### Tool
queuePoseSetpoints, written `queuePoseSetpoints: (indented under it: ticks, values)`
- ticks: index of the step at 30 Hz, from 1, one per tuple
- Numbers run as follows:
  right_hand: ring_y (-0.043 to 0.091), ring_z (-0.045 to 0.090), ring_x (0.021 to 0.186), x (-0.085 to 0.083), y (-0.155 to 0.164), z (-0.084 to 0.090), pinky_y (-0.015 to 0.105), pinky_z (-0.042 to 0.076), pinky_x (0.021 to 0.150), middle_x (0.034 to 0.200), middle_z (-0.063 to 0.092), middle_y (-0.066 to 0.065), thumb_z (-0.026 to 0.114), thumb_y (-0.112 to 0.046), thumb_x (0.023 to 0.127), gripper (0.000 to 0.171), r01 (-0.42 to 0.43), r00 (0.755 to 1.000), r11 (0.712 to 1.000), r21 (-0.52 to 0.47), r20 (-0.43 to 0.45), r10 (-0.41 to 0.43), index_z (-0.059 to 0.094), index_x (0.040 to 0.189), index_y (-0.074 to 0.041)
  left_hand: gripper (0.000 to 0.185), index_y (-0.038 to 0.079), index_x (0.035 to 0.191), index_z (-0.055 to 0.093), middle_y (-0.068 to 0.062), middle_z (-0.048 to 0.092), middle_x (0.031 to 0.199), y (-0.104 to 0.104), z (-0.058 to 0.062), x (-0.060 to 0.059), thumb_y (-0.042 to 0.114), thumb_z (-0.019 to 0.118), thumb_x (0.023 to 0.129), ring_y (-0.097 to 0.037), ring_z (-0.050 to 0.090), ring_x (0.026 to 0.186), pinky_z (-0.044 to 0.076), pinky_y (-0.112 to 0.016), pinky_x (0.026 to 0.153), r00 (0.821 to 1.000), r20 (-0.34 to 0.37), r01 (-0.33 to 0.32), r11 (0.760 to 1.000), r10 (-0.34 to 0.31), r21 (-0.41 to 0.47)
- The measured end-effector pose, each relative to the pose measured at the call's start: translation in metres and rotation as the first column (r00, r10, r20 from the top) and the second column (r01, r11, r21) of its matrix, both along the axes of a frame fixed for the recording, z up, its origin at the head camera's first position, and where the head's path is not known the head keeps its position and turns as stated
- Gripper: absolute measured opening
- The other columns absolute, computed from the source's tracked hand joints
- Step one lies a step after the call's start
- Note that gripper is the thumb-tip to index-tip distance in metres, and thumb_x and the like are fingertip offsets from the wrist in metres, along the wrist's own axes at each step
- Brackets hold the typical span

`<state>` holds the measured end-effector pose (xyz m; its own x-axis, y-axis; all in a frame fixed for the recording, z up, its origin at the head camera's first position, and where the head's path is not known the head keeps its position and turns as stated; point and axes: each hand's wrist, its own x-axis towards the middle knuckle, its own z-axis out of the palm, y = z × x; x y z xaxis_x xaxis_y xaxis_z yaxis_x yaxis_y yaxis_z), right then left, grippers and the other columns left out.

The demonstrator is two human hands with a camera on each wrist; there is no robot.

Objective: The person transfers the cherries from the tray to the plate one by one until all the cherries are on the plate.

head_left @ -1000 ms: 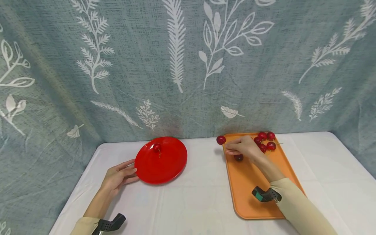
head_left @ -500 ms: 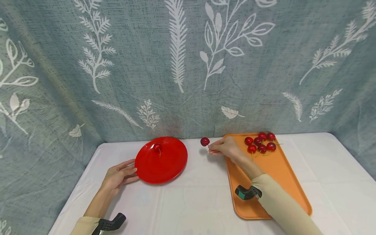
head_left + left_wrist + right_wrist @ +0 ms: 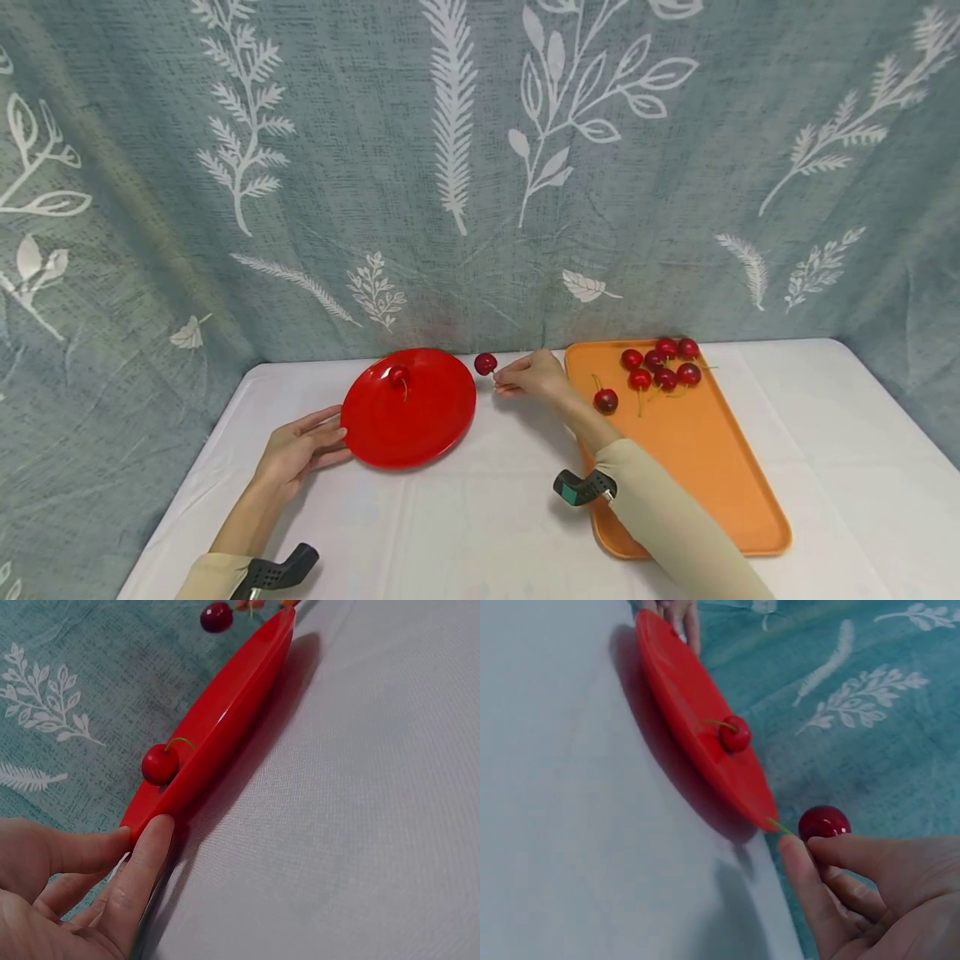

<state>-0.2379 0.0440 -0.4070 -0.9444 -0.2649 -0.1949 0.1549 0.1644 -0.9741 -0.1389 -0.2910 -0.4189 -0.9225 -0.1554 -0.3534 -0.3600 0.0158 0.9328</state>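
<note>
A dark red cherry hangs just off the right edge of the red plate. My right hand pinches it by its green stem between thumb and fingertip; in the right wrist view the stem's end sticks out beside the plate's rim. One brighter cherry, stem curving up, lies on the plate. At the plate's left side my left hand holds the rim, with thumb and finger on either side of it in the left wrist view.
An orange tray lies on the right, partly under my right forearm. Several stemmed cherries cluster at its far end, and a single cherry sits near its left edge. A patterned curtain hangs behind the white-covered table.
My right hand has carried the dark cherry leftward from over the tray to the plate's right rim, uncovering the cherries beneath. The left hand and plate have stayed put.
</note>
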Motion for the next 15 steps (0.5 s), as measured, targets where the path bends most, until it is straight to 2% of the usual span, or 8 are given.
queuePoseSetpoints:
  ticks: [7,15]
  values:
    - [0.013,0.070,0.062,-0.002,-0.021,-0.008,0.029,0.061,0.065,0.085,0.070,0.027,0.065,0.006,0.088,0.017,0.005,1.000,0.999,-0.040,0.008,-0.005,0.068,0.098,0.020,0.061,-0.005,0.148,0.034,-0.016,0.061,0.130,0.002,-0.002,0.000,0.006,0.061,0.095,-0.015,0.072,0.086,0.059,-0.035,0.078,1.000,0.004,0.010,1.000,-0.010,0.002]
    - [0.016,0.071,0.062,-0.001,-0.047,-0.004,0.024,0.059,0.058,0.087,0.070,0.029,0.069,0.005,0.086,0.016,0.030,1.000,0.999,-0.031,0.007,-0.030,0.070,0.095,0.019,0.060,-0.006,0.148,0.033,-0.010,0.065,0.123,0.000,-0.002,0.000,0.006,0.060,0.096,-0.016,0.072,0.085,0.060,-0.035,0.077,1.000,0.003,0.006,1.000,-0.006,0.005]
